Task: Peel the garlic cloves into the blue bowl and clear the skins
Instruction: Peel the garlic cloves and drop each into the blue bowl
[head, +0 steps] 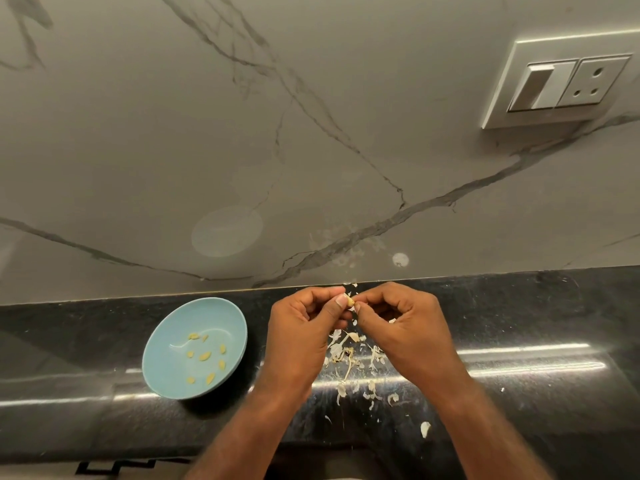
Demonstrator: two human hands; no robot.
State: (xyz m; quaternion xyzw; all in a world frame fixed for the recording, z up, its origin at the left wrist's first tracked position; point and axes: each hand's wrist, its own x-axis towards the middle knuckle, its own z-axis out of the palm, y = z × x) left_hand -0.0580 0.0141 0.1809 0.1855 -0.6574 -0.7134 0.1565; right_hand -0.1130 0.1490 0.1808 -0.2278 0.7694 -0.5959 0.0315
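We hold garlic clove (350,301) above desk (519,317) rear edge, left hand (304,327) and right hand (401,323) both pinching it. We strip skin with thumbnail, keeping clove intact. Blue bowl (166,341) left; skins (349,362) beneath hands.

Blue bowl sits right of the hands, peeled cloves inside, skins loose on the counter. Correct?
No: head view shows the blue bowl left of the left hand and right hand. The peeled cloves inside, skins on the counter: correct.
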